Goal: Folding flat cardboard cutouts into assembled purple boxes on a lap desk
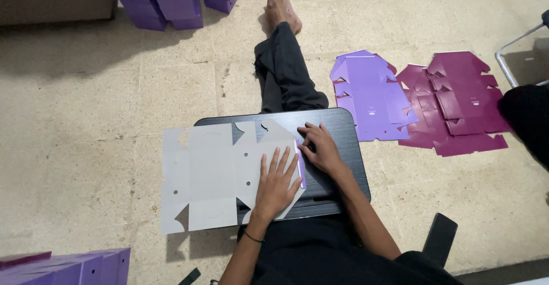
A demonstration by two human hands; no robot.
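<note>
Left hand [275,185] and right hand [321,148] press flat grey cardboard [211,176] on black board [343,130].

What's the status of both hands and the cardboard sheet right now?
Left hand flat, pressing grey flat-cut box sheet. Right hand folding its purple-faced edge flap on black lap board. Nothing blocking.

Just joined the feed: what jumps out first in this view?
A grey die-cut cardboard blank lies spread over a black lap board, with the left hand flat on it and the right hand pressing its folded edge. On the floor to the right lie flat purple blanks and magenta blanks.
</note>
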